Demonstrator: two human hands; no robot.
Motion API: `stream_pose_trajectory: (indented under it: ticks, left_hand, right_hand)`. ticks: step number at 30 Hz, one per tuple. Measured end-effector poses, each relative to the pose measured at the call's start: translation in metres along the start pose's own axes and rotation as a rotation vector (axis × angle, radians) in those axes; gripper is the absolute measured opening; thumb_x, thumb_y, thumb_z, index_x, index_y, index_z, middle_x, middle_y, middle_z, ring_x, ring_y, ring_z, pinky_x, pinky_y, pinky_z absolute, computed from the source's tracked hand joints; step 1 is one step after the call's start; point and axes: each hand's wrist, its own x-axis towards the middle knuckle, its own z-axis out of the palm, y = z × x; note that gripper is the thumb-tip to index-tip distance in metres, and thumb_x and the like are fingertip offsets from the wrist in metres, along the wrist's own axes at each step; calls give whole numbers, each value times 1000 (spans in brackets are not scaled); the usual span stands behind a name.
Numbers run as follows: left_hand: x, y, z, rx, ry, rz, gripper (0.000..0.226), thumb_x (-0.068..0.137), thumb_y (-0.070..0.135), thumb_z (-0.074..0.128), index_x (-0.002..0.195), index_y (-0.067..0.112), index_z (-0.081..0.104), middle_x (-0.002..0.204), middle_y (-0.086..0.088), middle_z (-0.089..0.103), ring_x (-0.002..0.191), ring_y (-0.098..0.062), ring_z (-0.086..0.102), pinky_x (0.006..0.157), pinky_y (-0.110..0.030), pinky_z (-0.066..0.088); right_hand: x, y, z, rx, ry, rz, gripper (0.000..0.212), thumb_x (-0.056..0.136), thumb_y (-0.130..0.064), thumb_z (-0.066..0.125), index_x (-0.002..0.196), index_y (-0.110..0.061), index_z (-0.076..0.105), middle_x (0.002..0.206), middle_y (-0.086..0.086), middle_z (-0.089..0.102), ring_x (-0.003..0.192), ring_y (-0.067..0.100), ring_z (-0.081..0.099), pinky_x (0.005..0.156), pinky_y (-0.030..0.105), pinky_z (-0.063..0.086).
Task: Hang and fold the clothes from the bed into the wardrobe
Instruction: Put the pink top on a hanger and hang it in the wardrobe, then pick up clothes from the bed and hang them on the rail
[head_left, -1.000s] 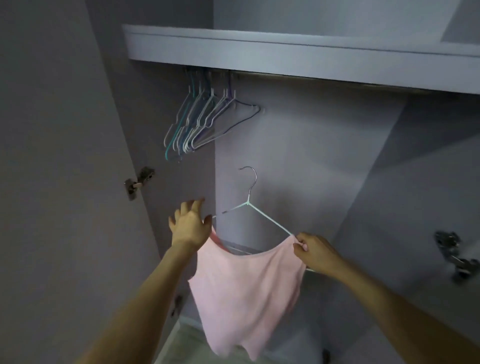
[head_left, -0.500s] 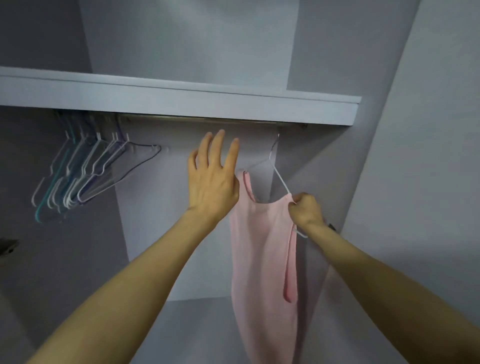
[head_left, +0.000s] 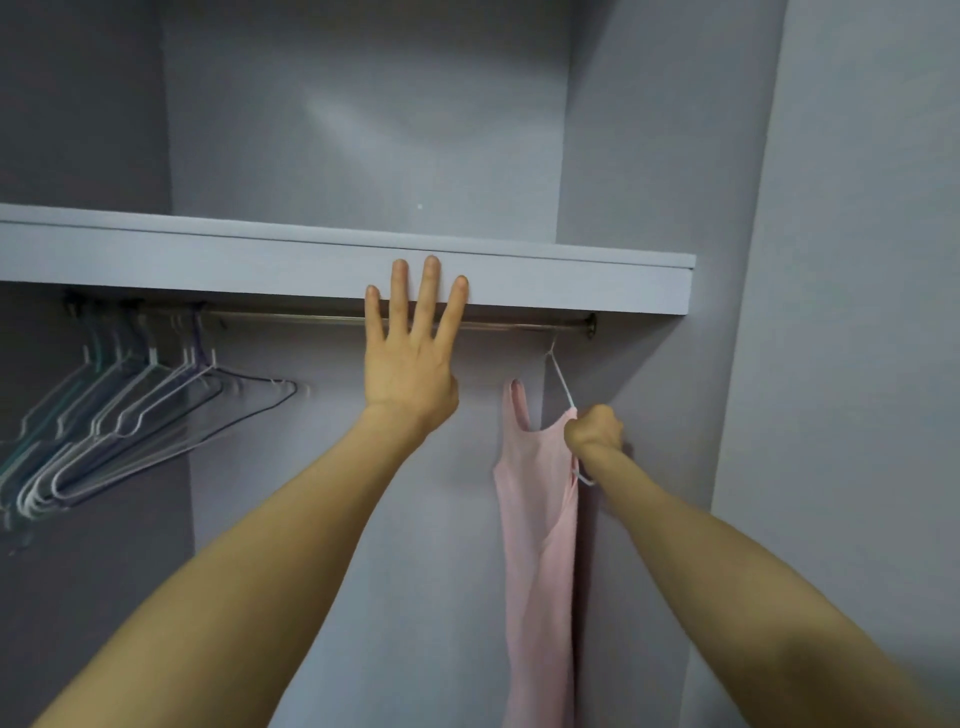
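Grey wardrobe (head_left: 363, 130) with shelf (head_left: 208, 260) over rail (head_left: 291, 318). Pink top (head_left: 540, 519) draped on white hanger (head_left: 562, 382), hooked at the rail's right end. Left hand (head_left: 410, 358) raised, fingers straight and spread against the shelf edge. Right hand (head_left: 595, 430) clenched round the hanger's shoulder. Bare hangers (head_left: 130, 410) bunched far left.

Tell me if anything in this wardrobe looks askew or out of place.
Nothing is damaged. The pink top hangs edge-on from a white hanger at the rail's right end, gripped by the right hand. The empty hangers bunch at the left, swung at a slant.
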Motion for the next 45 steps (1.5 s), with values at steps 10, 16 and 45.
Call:
stream_pose_trajectory:
  ticks: [10, 16, 45]
  left_hand:
    - [0, 3, 8, 4, 33, -7, 94, 86, 28, 48, 146, 18, -24, 155, -15, -23, 139, -44, -21, 110, -58, -13]
    - [-16, -1, -13, -111, -80, 22, 86, 84, 22, 52, 152, 22, 0, 159, -12, -9, 144, -38, -10, 112, -59, 0]
    - [-557, -140, -318, 226, -449, -1688, 40, 95, 21, 48, 134, 15, 49, 137, -2, 49, 127, -22, 42, 104, -37, 34]
  right_hand:
    - [1, 24, 11, -119, -83, 52, 34, 97, -19, 46, 119, 4, 56, 126, 24, 56, 118, 38, 52, 94, 37, 43]
    - [-36, 16, -7, -313, -88, -63, 37, 98, -24, 39, 126, -3, 53, 131, 22, 48, 123, 37, 46, 99, 42, 39]
    - [-616, -14, 108, -88, -1913, -1096, 24, 95, -12, 46, 111, -11, 64, 107, 6, 69, 100, 22, 63, 83, 25, 44]
